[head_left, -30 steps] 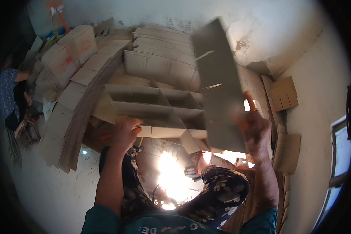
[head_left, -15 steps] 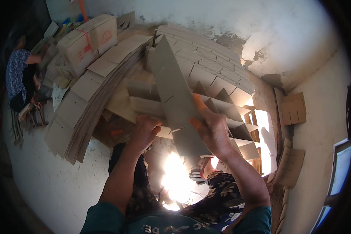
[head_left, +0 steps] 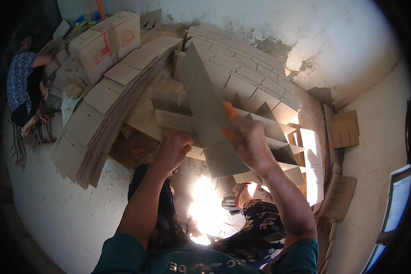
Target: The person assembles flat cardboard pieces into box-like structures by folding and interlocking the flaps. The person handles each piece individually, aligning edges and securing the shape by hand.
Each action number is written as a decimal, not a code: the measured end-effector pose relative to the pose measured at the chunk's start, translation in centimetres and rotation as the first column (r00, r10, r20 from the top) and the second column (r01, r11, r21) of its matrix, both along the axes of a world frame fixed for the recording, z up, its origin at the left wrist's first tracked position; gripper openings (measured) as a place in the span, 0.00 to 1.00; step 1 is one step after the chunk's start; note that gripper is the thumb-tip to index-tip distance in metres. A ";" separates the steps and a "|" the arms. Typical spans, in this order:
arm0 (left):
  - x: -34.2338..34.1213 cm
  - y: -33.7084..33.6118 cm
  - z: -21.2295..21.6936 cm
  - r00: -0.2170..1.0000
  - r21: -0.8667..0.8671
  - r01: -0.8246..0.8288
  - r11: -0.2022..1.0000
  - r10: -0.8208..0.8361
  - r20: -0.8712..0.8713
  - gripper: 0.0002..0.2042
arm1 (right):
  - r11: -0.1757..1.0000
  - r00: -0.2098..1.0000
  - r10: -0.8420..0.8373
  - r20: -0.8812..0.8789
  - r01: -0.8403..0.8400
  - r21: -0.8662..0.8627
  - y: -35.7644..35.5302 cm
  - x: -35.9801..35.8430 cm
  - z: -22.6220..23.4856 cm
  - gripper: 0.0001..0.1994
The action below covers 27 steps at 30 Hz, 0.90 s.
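Observation:
My right hand (head_left: 245, 139) grips a long slotted cardboard strip (head_left: 205, 105) that stands on edge across the middle of the view. It crosses a half-built cardboard divider grid (head_left: 269, 130) of interlocked strips. My left hand (head_left: 172, 150) holds the near edge of that grid, where a crosswise strip (head_left: 173, 121) meets the long one. Both forearms come up from the lower edge of the view.
Fanned stacks of flat cardboard sheets (head_left: 102, 114) lie at the left, with a taped carton (head_left: 107, 39) behind them. More cut cardboard (head_left: 246, 59) leans on the peeling wall. Another person (head_left: 23, 86) sits at far left. Loose cardboard pieces (head_left: 345, 130) lie at right.
My right hand has swung the long strip from the right side down and leftward onto the grid. My left hand stayed on the grid's near edge.

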<state>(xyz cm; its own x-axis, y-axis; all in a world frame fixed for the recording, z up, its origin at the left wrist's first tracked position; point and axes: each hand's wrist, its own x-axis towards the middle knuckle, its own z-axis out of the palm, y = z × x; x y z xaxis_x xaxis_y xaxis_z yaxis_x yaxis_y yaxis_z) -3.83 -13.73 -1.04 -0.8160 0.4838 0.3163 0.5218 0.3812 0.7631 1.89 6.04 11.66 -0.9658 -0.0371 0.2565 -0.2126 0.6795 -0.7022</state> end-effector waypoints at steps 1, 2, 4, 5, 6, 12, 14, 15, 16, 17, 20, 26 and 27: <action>0.0 0.0 0.0 1.000 0.002 0.004 1.000 -0.004 -0.012 0.07 | 1.000 1.000 0.011 -0.027 -0.012 -0.013 -0.1 -0.1 -0.1 0.12; -0.1 0.0 0.1 1.000 0.004 0.006 1.000 -0.006 -0.024 0.07 | 1.000 1.000 0.015 -0.020 -0.015 0.015 -0.2 -0.1 0.0 0.17; 0.1 0.1 0.5 0.999 -0.042 0.001 0.999 -0.002 -0.035 0.08 | 0.997 1.000 0.021 -0.006 -0.021 0.071 -0.4 0.1 0.2 0.28; 0.1 0.0 0.7 0.999 -0.065 -0.004 0.998 0.001 -0.040 0.09 | 0.998 0.999 0.017 -0.032 -0.015 0.059 -0.5 0.2 0.1 0.27; 0.1 -0.1 0.7 1.000 -0.067 -0.006 0.998 0.004 -0.027 0.09 | 0.999 0.998 0.012 -0.058 -0.010 0.047 -0.5 0.4 -0.1 0.26; 0.1 0.1 0.2 0.999 -0.003 -0.029 1.000 0.029 0.019 0.08 | 0.999 0.999 0.034 -0.005 -0.034 -0.005 -0.1 0.4 -1.8 0.27; 0.1 -0.1 0.5 1.000 -0.006 -0.012 1.000 0.012 0.010 0.08 | 0.999 0.998 0.050 0.049 -0.050 0.006 -0.3 0.1 -1.9 0.27; 0.0 0.0 0.6 1.000 0.018 0.006 1.000 -0.006 0.010 0.07 | 0.998 0.996 0.062 0.065 -0.062 0.004 -0.5 -0.3 -2.0 0.26; 0.0 0.0 0.7 1.000 0.043 0.023 0.999 -0.023 0.010 0.07 | 0.997 0.994 0.074 0.082 -0.074 0.002 -0.7 -0.5 -2.3 0.26; -0.1 0.2 0.7 0.999 0.069 0.042 0.997 -0.043 0.007 0.07 | 0.995 0.994 0.093 0.063 -0.095 0.028 -0.8 -0.7 -2.8 0.21; -0.1 0.5 0.7 0.999 0.078 0.042 0.996 -0.040 -0.021 0.06 | 0.975 0.982 0.182 0.052 -0.187 0.120 -0.6 -1.7 -5.8 0.11; 0.0 0.6 1.3 0.997 -0.091 -0.005 0.996 0.012 0.078 0.05 | 0.906 0.969 0.102 0.225 -0.184 0.381 -1.8 -1.7 -8.3 0.14; 0.1 0.6 1.2 0.999 -0.127 -0.019 0.992 0.023 0.029 0.09 | 0.877 0.962 0.103 0.252 -0.207 0.434 -2.0 -1.9 -7.1 0.14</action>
<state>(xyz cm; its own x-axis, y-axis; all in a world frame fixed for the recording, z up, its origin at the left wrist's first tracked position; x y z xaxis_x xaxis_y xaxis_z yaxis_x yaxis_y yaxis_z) -3.73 -13.16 0.15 -0.8344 0.5013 0.2290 0.4906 0.4860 0.7233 -0.03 4.02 4.56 -0.9669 -0.2522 -0.0381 -0.2214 0.9040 -0.3658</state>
